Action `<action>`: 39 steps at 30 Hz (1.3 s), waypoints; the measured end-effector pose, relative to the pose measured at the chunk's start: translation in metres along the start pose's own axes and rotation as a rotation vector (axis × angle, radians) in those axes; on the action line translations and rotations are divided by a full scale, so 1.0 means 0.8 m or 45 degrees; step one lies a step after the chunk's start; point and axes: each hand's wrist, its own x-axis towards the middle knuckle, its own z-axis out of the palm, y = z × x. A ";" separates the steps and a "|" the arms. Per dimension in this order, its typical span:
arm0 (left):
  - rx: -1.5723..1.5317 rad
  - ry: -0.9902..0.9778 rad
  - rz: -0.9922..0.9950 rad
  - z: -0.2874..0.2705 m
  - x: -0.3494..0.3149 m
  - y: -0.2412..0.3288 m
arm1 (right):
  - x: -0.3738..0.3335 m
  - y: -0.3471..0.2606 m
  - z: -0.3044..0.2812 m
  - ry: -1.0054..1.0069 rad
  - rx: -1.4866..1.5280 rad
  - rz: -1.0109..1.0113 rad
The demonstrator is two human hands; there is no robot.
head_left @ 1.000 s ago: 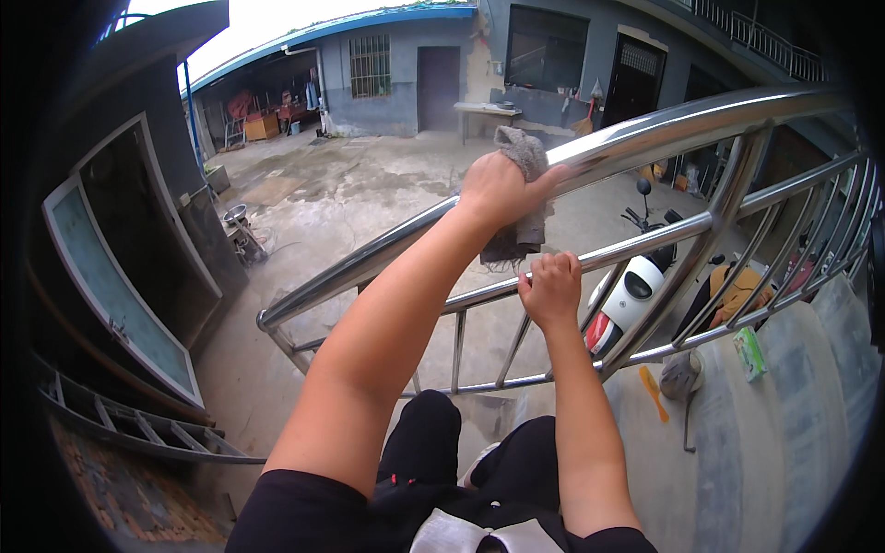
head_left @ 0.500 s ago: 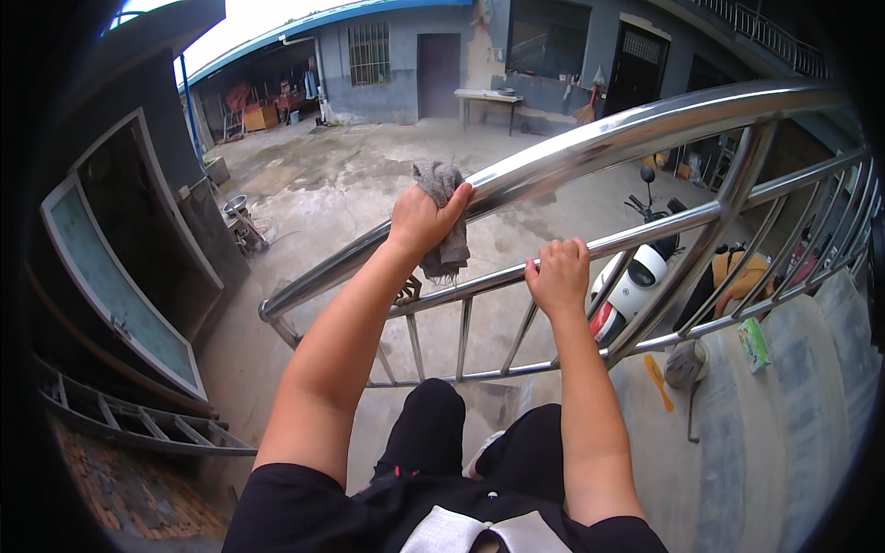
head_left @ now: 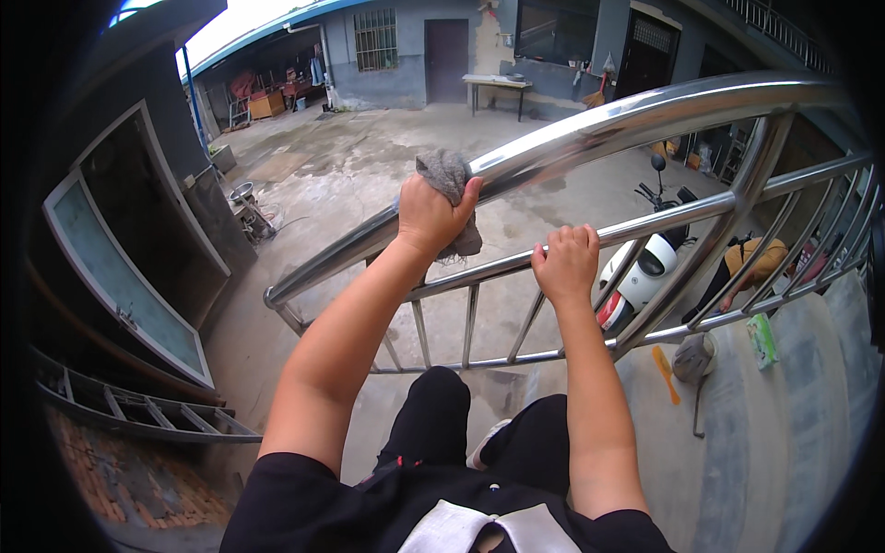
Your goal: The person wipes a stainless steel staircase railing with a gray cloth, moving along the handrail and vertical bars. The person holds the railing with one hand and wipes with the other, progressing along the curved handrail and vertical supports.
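Observation:
A shiny metal handrail (head_left: 590,138) slopes across the view, higher at the right. My left hand (head_left: 433,214) is closed around a grey cloth (head_left: 447,175), pressed against this thick top rail near its lower part. Part of the cloth sticks up beyond the fingers, and a frayed end hangs below the hand. My right hand (head_left: 567,263) is closed over the thinner lower rail (head_left: 664,217), its fingers curled over the top. Thin upright bars (head_left: 469,323) run down from that rail.
On the steps (head_left: 737,415) at the right lie an orange brush-like tool (head_left: 666,373), a grey bag-like item (head_left: 691,358) and a green packet (head_left: 762,341). Beyond the railing stand a white scooter (head_left: 641,276) and a bent-over person (head_left: 751,263). A ladder (head_left: 147,410) lies at left.
The view has shifted slightly. My left hand stays on the top rail, with the cloth more bunched and hanging less low. My right hand keeps its hold. The person beyond the railing has shifted posture.

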 end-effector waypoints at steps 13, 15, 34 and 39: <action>0.134 0.144 0.384 0.041 0.047 0.102 | -0.001 -0.002 0.004 0.071 0.023 0.011; 0.251 0.074 0.353 0.054 0.048 0.109 | -0.002 -0.003 0.001 0.055 0.004 -0.003; 0.359 0.153 0.297 0.006 -0.061 -0.031 | -0.002 0.007 0.002 0.048 0.064 -0.042; 0.335 -0.065 0.149 -0.003 -0.031 -0.014 | -0.001 -0.003 0.001 0.055 0.055 -0.018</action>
